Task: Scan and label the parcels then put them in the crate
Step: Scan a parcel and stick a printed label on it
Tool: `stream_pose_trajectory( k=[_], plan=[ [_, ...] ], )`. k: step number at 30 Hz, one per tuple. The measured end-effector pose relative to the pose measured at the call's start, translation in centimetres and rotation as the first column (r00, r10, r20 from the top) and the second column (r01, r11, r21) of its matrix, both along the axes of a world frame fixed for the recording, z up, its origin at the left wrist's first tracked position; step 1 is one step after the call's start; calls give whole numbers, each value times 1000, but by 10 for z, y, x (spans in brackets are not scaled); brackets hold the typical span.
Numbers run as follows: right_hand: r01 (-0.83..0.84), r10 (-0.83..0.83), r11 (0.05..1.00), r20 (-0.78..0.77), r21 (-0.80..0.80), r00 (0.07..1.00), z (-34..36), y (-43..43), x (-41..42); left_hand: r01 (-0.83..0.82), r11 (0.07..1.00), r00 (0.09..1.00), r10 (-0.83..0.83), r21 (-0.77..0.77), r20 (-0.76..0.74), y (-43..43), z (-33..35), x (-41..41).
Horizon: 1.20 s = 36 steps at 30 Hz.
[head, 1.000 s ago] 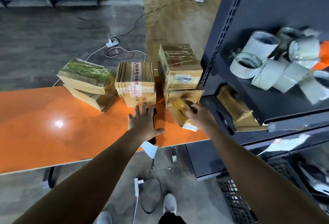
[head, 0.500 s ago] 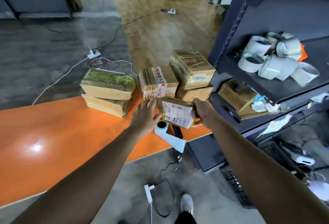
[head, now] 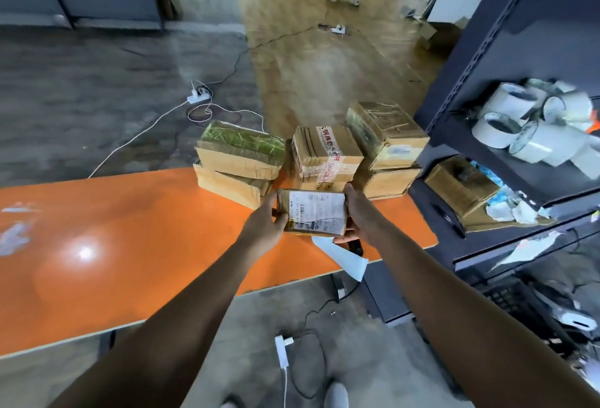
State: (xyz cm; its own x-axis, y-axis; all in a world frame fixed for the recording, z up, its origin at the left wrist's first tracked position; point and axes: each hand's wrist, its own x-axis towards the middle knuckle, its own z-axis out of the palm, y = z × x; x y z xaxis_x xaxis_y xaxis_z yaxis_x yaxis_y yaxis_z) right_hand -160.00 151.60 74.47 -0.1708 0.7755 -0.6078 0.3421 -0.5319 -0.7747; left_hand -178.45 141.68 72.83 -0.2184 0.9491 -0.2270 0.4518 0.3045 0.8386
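I hold a small cardboard parcel (head: 313, 213) with a white shipping label facing up, above the right end of the orange table (head: 130, 245). My left hand (head: 264, 224) grips its left edge and my right hand (head: 358, 216) grips its right edge. Behind it on the table stand taped cardboard parcels: a green-taped stack (head: 238, 161) of two at the left, a parcel with red-printed tape (head: 326, 154) in the middle, and a stack of two (head: 386, 144) at the right. A white label strip (head: 344, 260) hangs off the table edge under my right hand, next to a dark device that is mostly hidden.
A dark metal shelf rack (head: 487, 60) stands at the right with white tape rolls (head: 526, 125), a cardboard box (head: 459, 183) and paper scraps. A dark crate (head: 522, 310) sits low under the rack. Cables and a power strip (head: 198, 98) lie on the floor. A person walks far off.
My right hand lifted the small parcel from beside the stacks, and it turned label up. My left hand left the table and took its other edge; both hands now hold it.
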Motion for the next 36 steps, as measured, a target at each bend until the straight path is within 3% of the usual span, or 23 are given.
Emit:
stream_pose_trajectory(
  k=[9, 17, 24, 28, 32, 36],
  plan=[
    [-292, 290, 956, -107, -4, 951, -21, -6, -29, -172, 979, 985, 168, -112, -48, -14, -17, -21],
    [-371, 371, 928, -6, -33, 929, -45, -11, -36, -273, 958, 962, 272, -83, -24, -27, -29, -25],
    [-381, 383, 924, 88, -47, 919, -66, -10, -36, -241, 969, 970, 239, -54, -40, -34, -41, -23],
    [-387, 367, 919, 195, 77, 910, -74, -6, -43, -209, 976, 974, 203, -60, -97, -35, -51, -17],
    [-476, 389, 846, 333, 241, 859, -85, -1, -50, -223, 967, 968, 205, -126, -142, -33, -63, -10],
    [-525, 435, 820, 349, 229, 830, -97, 1, -53, -209, 955, 973, 181, -209, -145, -29, -74, -2]
  ],
)
